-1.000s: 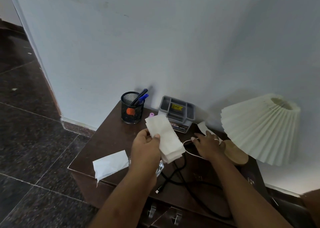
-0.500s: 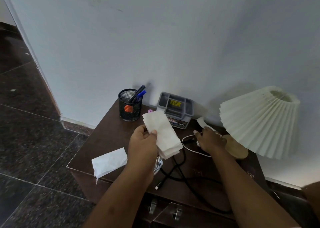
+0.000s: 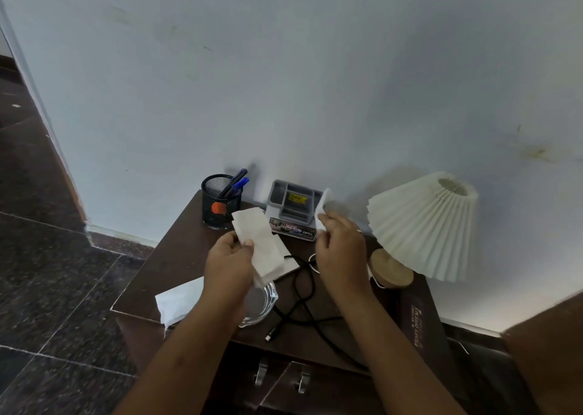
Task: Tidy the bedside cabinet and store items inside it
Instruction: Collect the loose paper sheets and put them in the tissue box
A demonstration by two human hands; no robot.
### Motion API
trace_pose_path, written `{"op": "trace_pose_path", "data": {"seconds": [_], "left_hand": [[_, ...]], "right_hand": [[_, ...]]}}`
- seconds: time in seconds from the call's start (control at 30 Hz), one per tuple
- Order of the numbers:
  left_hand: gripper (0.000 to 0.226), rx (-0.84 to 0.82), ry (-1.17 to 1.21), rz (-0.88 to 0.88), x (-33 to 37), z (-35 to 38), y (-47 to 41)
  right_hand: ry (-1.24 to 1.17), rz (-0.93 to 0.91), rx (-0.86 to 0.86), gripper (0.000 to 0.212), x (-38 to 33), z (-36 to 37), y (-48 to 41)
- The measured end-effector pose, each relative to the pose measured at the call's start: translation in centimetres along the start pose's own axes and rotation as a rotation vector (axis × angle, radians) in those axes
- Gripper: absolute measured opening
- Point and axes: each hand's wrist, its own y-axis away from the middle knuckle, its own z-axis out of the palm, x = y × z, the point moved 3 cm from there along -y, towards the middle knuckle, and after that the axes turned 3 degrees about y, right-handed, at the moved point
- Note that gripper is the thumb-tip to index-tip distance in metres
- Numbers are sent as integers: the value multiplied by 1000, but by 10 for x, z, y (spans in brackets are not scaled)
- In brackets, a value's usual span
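Gripping tissues (image 3: 263,247): left hand (image 3: 228,264), right hand (image 3: 339,250)

light: dim, cool bluish cast | source: soft, from the right | shadow: lamp shade (image 3: 422,225) casts a diffuse one leftward on the wall (image 3: 284,83) | whites: shade and tissue stack (image 3: 262,247) read grey | blur: right hand (image 3: 339,250) and its tissue (image 3: 323,206) smeared | edges: door frame (image 3: 41,105) bows from wide-angle distortion

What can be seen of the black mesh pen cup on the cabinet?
The pen cup is round, black, apparently metal mesh, open on top. It stands upright at the back left corner of the cabinet top, near the wall. A dark pen and a blue pen lean out of it; something orange shows through the mesh. No hand touches it.
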Motion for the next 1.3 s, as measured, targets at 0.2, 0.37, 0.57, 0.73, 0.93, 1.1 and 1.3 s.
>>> {"op": "trace_pose_path", "data": {"seconds": [0.2,0.37,0.57,0.73,0.93,1.1,1.3], "left_hand": [[25,-59,1,-3,-2,7,14],[26,-121,-2,9,-2,13,24],[25,-124,-35,23,-2,14,22],[22,-112,8,-2,-1,12,20],[22,-115,42,0,2,13,22],[23,-46,11,26,7,7,18],[19,167,84,99,23,-19,5]], "right_hand": [[-62,-127,-72,45,-52,-15,46],[-34,-190,-125,48,-55,-7,58],[-200,-164,-150,59,-58,-3,58],[-150,-254,-28,73,-64,0,59],[-223,-117,-210,70,-58,8,58],[-544,-65,-233,66,-50,6,55],[-672,246,-146,34,-27,35,50]]}}
